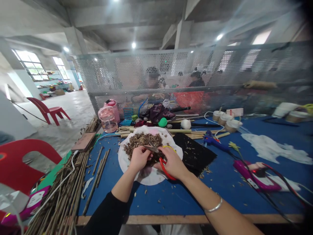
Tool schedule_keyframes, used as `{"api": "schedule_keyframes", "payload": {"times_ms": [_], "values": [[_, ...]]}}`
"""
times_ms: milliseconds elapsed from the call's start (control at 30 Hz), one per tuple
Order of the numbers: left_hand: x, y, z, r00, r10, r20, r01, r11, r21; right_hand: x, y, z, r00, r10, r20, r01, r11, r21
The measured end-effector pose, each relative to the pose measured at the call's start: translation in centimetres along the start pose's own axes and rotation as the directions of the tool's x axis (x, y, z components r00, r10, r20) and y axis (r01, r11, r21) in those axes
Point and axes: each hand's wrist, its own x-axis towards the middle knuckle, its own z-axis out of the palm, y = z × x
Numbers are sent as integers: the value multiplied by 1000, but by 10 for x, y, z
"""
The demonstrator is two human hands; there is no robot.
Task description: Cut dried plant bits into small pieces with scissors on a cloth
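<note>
In my right hand (171, 160) is a pair of scissors (166, 169) with red and yellow handles, the blades pointing left over a heap of brown dried plant bits (137, 142). My left hand (140, 158) is closed near the blade tips, its fingertips pinched together; whatever lies between them is too small to make out. Under both hands, a white cloth-like sheet (124, 158) carries the heap. A black cloth (195, 153) strewn with bits lies just to the right.
Bundled thin sticks (61, 192) run along the left edge, with a phone (83, 141) on top. Behind the heap are a pink bottle (108, 119) and yarn balls (186, 124). A blue glue gun (215, 142) and purple power strip (256, 178) lie right. A perforated metal screen (122, 75) stands behind.
</note>
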Motion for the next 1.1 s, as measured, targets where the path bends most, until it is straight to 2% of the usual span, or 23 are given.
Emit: {"api": "schedule_keyframes", "payload": {"times_ms": [200, 467, 867, 1100], "values": [[1, -3, 1, 1000, 6, -1, -6, 998, -61, -3, -2, 0, 999, 55, -2, -54, 996, 75], [-3, 2, 2, 999, -38, -9, 37, 993, -108, -2, -7, -1, 990, 133, 38, -135, 989, 67], [-6, -1, 4, 995, -90, -30, 83, 980, -180, -2, -10, 2, 990, 134, 43, -136, 990, 30], [-4, 0, 5, 997, -70, -18, 63, 967, -248, -3, -11, 5, 993, 105, 59, -107, 993, 42]]}}
